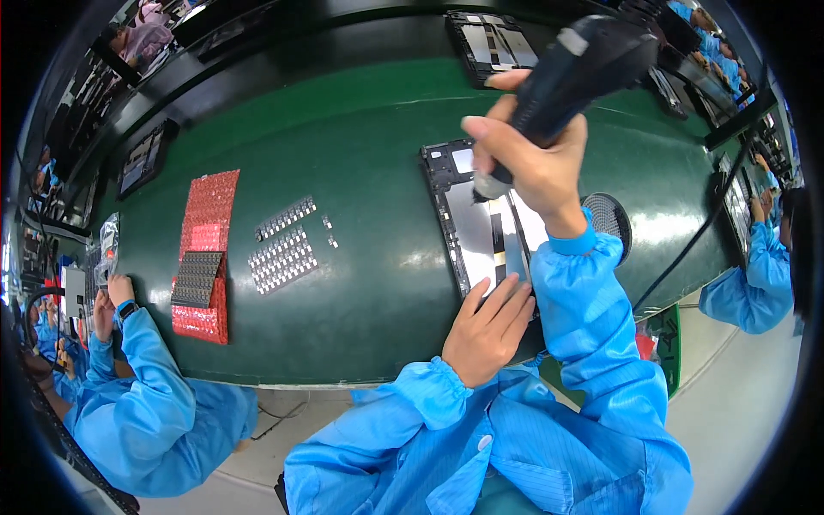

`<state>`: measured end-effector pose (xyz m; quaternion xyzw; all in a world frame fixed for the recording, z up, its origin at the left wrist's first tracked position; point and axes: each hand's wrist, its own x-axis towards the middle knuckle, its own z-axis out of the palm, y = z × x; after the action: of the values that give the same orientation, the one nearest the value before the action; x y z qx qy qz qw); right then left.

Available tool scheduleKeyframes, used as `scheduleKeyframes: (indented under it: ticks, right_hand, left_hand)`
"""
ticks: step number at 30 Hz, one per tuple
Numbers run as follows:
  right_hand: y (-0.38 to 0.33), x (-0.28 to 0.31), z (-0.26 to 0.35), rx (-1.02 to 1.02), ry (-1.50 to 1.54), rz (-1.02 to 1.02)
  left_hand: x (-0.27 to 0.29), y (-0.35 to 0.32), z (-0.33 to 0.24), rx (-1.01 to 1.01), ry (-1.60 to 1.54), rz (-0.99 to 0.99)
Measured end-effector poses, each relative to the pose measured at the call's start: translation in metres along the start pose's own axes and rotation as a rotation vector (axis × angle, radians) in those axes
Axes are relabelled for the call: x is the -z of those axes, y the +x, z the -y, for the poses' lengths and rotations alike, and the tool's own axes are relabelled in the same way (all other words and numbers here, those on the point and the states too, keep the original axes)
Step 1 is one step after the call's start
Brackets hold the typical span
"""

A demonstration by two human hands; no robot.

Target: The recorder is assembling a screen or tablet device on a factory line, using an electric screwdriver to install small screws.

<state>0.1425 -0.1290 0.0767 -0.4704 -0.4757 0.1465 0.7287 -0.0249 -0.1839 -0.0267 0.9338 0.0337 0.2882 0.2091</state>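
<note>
My right hand (542,167) is wrapped round a black electric screwdriver (573,73). The tool is tilted, its tip low at the left over an opened tablet-like device (468,225) with a black frame and silver panels. Whether the tip touches the device I cannot tell. My left hand (492,330) lies flat with fingers stretched out on the near end of the device and holds nothing. My right hand and sleeve cover part of the device's right side. Just right of my right wrist sits a round black mesh dish (608,225), partly hidden by the sleeve.
Sheets of small metal pieces (285,257) lie left of centre on the green table (360,318). Beyond them are red bubble wrap (209,202) and a dark grid-like sheet (197,279). Another device (493,43) lies at the back. A cable (687,249) hangs right; co-workers (159,395) sit at both sides.
</note>
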Motion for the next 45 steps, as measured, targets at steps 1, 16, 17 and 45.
scheduleKeyframes:
  ticks: [1, 16, 17, 45]
  right_hand:
    - [0.0, -0.006, -0.002, -0.053, -0.008, 0.02]
    - [0.006, -0.026, -0.033, -0.134, 0.027, 0.077]
    - [0.006, -0.026, -0.032, -0.136, 0.024, 0.079]
    - [-0.012, 0.03, 0.026, 0.144, -0.034, -0.05]
  left_hand:
    - [0.0, 0.0, 0.0, 0.001, -0.011, -0.011]
    - [-0.001, 0.001, 0.0, -0.003, -0.069, -0.107]
    - [-0.001, 0.001, 0.0, -0.006, -0.071, -0.11]
    - [0.036, 0.021, 0.063, 0.183, 0.333, -0.068]
